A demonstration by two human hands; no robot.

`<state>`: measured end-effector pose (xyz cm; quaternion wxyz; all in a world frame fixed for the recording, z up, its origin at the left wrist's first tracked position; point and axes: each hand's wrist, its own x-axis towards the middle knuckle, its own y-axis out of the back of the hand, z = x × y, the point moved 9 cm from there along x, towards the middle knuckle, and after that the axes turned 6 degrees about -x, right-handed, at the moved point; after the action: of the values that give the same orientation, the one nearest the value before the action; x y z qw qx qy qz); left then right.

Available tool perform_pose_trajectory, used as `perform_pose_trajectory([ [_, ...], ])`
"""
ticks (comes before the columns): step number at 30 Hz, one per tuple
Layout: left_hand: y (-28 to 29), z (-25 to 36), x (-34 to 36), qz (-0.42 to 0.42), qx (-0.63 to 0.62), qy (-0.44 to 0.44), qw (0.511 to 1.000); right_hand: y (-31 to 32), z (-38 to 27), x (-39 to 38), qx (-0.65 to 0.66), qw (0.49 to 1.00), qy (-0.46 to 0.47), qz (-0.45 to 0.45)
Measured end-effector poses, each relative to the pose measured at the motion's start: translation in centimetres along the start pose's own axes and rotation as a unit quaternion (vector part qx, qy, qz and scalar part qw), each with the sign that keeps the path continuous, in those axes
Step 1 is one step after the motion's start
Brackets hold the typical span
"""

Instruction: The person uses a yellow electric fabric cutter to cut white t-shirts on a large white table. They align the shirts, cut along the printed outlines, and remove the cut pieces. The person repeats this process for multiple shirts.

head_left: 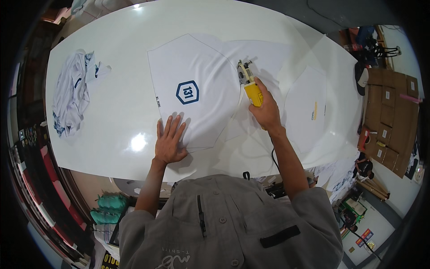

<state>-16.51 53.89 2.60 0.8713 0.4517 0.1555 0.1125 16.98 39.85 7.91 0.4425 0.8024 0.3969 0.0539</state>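
A white fabric panel [206,112] with a printed blue hexagon emblem lies on the white table [116,31]. My left hand [170,144] rests open on the panel's lower left corner, fingers spread. My right hand [267,107] grips a yellow handheld electric cloth cutter [251,93] at the panel's right edge, its cord trailing down toward the table's near edge. More white fabric [255,51] lies beneath and beside the cutter. A smaller white piece [309,94] with small printing lies further right.
A crumpled pile of white and blue fabric [71,94] lies at the table's left. Brown cardboard boxes [387,116] stand off the right side, and white cloth [336,177] is heaped near the right front edge. Green bundles [109,204] sit below the table's lower left.
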Motion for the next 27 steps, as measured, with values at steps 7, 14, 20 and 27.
perform_pose_trajectory([
  [7,-0.4,-0.4,-0.1,-0.01,-0.012,0.013,1.0,0.5,-1.0,1.7,-0.029,0.999,0.013,-0.011],
  [14,-0.5,-0.7,-0.3,-0.006,-0.03,0.006,1.0,0.6,-1.8,4.1,-0.059,0.997,0.035,-0.041],
  [20,-0.6,-1.0,-0.4,-0.001,-0.05,0.018,0.999,0.9,-2.7,6.2,-0.095,0.99,0.074,-0.072],
  [27,-0.8,-0.9,-0.5,-0.019,-0.051,0.006,0.999,1.1,-4.0,9.3,-0.119,0.979,0.125,-0.11],
])
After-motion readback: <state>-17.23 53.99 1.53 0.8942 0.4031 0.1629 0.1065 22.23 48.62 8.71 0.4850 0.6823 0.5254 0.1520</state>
